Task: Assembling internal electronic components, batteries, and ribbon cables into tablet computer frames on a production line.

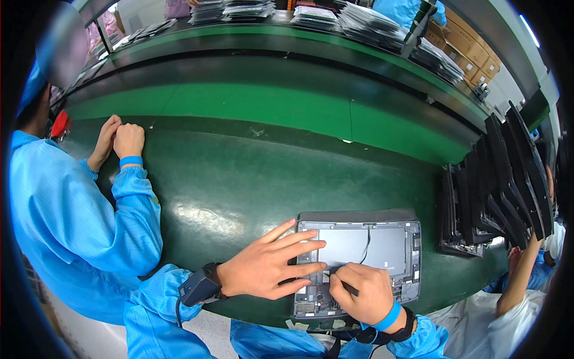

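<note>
An opened flat electronic device, like a tablet or laptop chassis, lies on the green table in front of me. It shows a large grey panel, a dark frame and small parts along its lower edge. My left hand is spread over the device's left side, fingers apart and holding nothing. Over the lower middle of the device, my right hand is closed in a pinch around a slim black tool; the fingers hide most of it. A thin black cable curves across the grey panel just above that hand.
At the right stands a leaning stack of black panels or trays. A co-worker in blue sits at the left, hands together on the table; another person's arm reaches in at right. Piles of flat items line the far shelf.
</note>
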Motion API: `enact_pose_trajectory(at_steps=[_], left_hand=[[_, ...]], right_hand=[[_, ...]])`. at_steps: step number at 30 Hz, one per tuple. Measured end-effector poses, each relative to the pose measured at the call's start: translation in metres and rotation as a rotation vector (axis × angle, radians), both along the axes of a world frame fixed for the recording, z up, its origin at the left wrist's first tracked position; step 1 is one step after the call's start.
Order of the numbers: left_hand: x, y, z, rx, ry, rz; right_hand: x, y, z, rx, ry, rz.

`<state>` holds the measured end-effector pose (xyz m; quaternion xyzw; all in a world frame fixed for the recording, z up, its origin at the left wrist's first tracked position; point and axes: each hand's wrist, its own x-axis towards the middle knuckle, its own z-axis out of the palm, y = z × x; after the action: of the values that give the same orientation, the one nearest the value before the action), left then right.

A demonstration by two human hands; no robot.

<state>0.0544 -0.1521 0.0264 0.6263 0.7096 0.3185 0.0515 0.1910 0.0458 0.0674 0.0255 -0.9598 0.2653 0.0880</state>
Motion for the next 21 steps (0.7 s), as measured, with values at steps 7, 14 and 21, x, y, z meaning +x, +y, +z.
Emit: enact_pose_trajectory(at_steps=[7, 14, 21], left_hand=[[0.001, -0.0009, -0.0059, 0.022, 0.007, -0.041], [0.0015, 0.0008, -0.007, 0.079, -0.099, -0.038], [0.0012, -0.0006, -0.0072, 0.083, -0.101, -0.043]], right_hand=[[0.0065, -0.0008, 0.0028, -0.066, -0.076, 0.099], [0.007, -0.0009, -0.0028, -0.17, -0.062, 0.088], [0.0066, 0.0002, -0.0016, -0.186, -0.082, 0.084]])
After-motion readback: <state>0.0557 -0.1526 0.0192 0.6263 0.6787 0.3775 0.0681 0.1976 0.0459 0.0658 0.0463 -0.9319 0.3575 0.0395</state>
